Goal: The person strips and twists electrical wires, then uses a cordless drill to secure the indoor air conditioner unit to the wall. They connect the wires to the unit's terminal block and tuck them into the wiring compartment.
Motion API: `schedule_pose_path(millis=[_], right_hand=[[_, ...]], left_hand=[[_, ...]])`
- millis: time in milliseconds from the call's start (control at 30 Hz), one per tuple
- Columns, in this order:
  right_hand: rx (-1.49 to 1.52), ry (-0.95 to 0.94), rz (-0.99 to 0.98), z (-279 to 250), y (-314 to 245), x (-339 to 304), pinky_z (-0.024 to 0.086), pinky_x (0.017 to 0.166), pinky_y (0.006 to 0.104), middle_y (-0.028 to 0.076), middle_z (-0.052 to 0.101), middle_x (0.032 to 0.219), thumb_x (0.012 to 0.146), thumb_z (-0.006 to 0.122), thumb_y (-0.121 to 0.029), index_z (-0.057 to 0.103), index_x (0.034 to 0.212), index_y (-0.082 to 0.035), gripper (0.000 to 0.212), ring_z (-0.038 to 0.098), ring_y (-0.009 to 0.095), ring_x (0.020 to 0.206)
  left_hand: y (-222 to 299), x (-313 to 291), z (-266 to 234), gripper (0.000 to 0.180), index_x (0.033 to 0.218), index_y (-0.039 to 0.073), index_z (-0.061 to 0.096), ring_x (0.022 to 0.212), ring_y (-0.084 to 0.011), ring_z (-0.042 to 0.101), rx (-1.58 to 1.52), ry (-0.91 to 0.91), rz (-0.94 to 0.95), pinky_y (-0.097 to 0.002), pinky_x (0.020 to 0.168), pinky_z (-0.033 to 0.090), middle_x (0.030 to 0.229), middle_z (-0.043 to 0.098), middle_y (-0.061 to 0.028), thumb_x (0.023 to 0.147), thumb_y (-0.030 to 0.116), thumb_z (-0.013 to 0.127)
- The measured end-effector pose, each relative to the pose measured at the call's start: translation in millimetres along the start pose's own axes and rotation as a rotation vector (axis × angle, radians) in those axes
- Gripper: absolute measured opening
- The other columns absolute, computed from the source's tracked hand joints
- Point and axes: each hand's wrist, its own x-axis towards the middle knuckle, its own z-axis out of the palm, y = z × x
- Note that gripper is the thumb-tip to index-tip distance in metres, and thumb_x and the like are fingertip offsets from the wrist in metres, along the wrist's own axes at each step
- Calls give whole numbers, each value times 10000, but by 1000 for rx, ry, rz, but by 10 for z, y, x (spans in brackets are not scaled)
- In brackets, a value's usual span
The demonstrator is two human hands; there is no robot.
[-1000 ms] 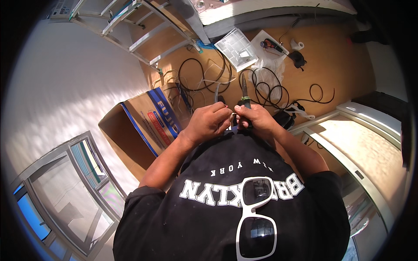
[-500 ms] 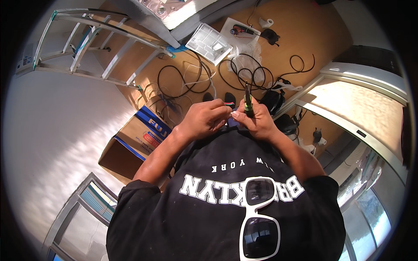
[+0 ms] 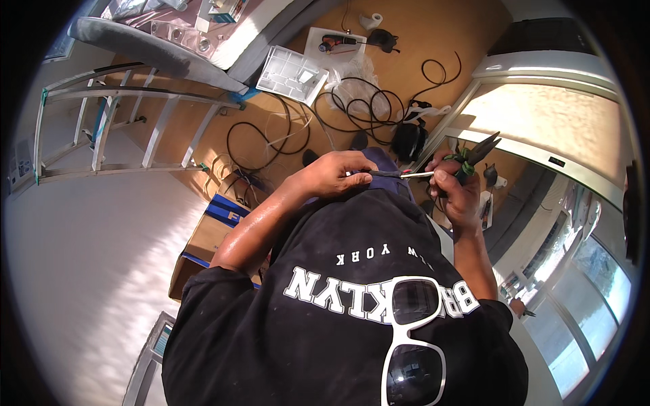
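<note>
My left hand (image 3: 336, 174) is closed, thumb and fingers pinching a dark cable (image 3: 386, 174) in front of my shirt. From the cable's end toward my right hand runs a thin white length (image 3: 418, 174), with a bit of red beside it; whether it is a wire or stripped sheath I cannot tell. My right hand (image 3: 455, 191) has thumb and finger at its far end. In the same hand are pliers (image 3: 474, 154) with green and black handles, their dark jaws pointing up and right, away from the cable.
Black cable (image 3: 291, 125) lies in loops on the floor ahead, near a white plastic tray (image 3: 292, 74) and clear plastic wrap (image 3: 359, 91). A stepladder (image 3: 156, 132) stands at left, above a cardboard box (image 3: 213, 233). At right is a mirrored sliding door (image 3: 542, 152).
My hands have drawn apart, the right one moving rightward with the pliers turned outward. The dark cable and white length now show between them. The view has shifted.
</note>
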Motion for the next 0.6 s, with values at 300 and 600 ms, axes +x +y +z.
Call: schedule_pose_path(millis=[300, 600], right_hand=[[-202, 224, 80, -1219, 125, 980, 515, 729, 276, 69, 690, 888, 1030, 714, -202, 746, 971, 8, 221, 634, 130, 730], [-936, -221, 524, -2009, 2224, 2941, 515, 1049, 457, 134, 798, 1139, 939, 763, -403, 799, 1218, -154, 375, 668, 393, 1179]], left_hand=[[-586, -14, -499, 303, 1210, 46, 748, 973, -367, 727, 461, 138, -337, -434, 843, 568, 1070, 743, -155, 1015, 278, 743], [-1382, -244, -994, 347, 1221, 109, 798, 1155, -365, 698, 607, 205, -1032, -446, 968, 565, 1169, 748, -129, 952, 320, 740]])
